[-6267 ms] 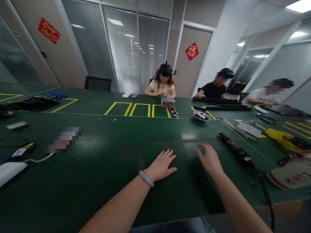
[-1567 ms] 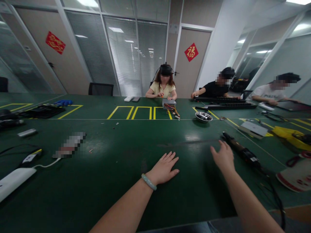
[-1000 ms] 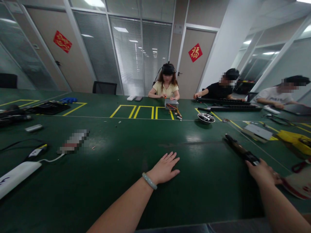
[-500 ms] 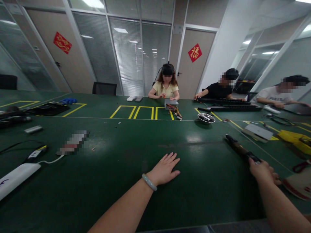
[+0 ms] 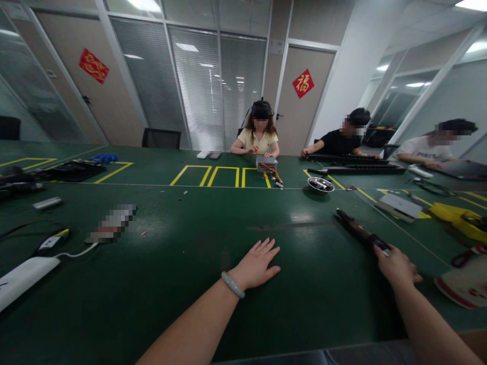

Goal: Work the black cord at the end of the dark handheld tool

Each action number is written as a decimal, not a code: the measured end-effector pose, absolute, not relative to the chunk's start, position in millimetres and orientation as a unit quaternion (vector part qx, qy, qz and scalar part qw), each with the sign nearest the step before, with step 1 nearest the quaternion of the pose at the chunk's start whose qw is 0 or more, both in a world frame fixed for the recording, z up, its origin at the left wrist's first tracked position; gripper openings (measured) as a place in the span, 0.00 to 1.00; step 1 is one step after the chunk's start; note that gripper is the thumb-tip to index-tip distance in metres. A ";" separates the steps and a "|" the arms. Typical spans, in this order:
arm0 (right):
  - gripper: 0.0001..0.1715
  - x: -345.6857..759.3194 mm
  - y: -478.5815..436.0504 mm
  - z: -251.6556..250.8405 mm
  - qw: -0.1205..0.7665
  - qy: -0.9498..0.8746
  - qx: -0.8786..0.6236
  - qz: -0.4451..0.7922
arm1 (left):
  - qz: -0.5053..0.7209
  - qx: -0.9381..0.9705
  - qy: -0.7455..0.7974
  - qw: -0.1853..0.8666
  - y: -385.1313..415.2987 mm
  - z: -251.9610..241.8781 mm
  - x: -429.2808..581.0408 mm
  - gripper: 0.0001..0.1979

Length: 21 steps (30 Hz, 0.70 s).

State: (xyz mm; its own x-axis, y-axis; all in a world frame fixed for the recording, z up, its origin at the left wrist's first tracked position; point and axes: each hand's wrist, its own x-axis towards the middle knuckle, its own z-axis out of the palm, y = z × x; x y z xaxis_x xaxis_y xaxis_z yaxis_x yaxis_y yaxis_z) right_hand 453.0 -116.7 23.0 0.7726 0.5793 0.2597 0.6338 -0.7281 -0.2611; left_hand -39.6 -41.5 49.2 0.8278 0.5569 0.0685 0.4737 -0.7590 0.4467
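My left hand [image 5: 256,267], with a pale green bangle at the wrist, lies palm down on the green tabletop [image 5: 300,309]. Its fingers are spread and hold nothing. Off to the right, my right hand [image 5: 396,268] is closed around the near end of a long dark stick-shaped tool [image 5: 359,230]. The tool has a brownish middle section and black ends, and it points forward and left; its exact kind is unclear. My fingers partly hide its grip. A cream cup-like container [image 5: 462,284] with red trim stands just right of that hand.
A metal bowl [image 5: 320,185] of small dark parts sits ahead, near a grey box with coloured cables [image 5: 267,163]. A white power strip [image 5: 26,279] and a cabled, blurred-out flat object [image 5: 112,224] lie left. A yellow bag [image 5: 460,219] is at right. Several people sit opposite.
My right hand has shifted left with the dark tool, coming nearer my left hand. The left hand stays flat in place. The view has turned very slightly right.
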 end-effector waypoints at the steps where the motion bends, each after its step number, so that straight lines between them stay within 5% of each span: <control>1: 0.38 448.7 -115.6 21.5 0.170 -0.316 -0.931 -0.066 | 0.100 0.933 0.276 0.209 -41.7 49.5 -39.7 0.33; 21: 0.34 392.7 -122.4 17.0 0.150 -0.437 -0.886 -0.044 | 0.120 0.927 0.286 0.212 -47.3 62.5 -39.4 0.33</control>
